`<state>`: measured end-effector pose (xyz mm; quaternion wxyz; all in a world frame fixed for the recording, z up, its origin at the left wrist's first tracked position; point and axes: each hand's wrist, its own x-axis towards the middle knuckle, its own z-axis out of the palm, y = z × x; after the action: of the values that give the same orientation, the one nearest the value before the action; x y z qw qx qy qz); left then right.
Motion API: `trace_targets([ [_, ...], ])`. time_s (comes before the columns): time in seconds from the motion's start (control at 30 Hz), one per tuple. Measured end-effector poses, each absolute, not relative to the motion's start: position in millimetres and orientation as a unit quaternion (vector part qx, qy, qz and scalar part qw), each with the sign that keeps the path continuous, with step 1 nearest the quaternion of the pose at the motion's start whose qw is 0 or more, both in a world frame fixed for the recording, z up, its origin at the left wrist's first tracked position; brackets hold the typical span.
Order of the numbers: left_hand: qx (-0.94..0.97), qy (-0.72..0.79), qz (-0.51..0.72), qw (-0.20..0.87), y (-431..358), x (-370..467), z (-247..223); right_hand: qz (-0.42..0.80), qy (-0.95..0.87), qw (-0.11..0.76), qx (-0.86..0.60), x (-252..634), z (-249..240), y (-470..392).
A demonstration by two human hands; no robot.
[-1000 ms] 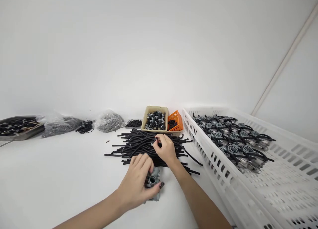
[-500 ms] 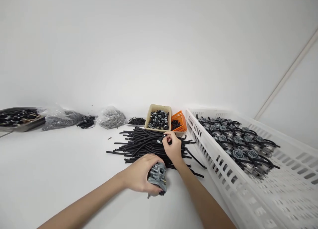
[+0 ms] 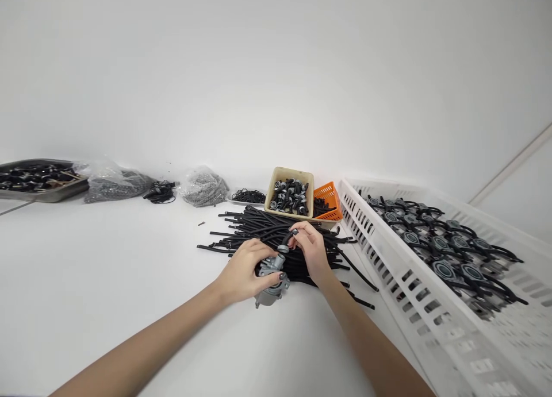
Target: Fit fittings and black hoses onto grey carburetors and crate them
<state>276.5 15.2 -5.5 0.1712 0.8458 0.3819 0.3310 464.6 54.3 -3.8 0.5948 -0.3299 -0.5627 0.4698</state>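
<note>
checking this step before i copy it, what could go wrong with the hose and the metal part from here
1. The right hand pinches only the end of the black hose at the grey metal part; it could kink or slip off.
2. The left hand holds the part right at the hose pile, so loose hoses may snag or scatter.
3. The white crate stands close beside the right forearm, which might bump it.

Grey metal carburetor (image 3: 271, 270) tilted on table, short black hose (image 3: 288, 238) seemingly at its top.
</note>
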Motion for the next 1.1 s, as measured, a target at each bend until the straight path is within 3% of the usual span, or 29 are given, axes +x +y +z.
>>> trace_targets([
  [0.47,0.845,0.373,0.339,0.176,13.9,276.8,-9.6,0.412,-0.596,0.599,-0.341,469.0,-1.4,50.3],
  [1.1,0.868,0.350,0.317,0.154,17.5,270.3,-9.5,0.420,-0.637,0.558,-0.325,480.5,2.4,38.6],
])
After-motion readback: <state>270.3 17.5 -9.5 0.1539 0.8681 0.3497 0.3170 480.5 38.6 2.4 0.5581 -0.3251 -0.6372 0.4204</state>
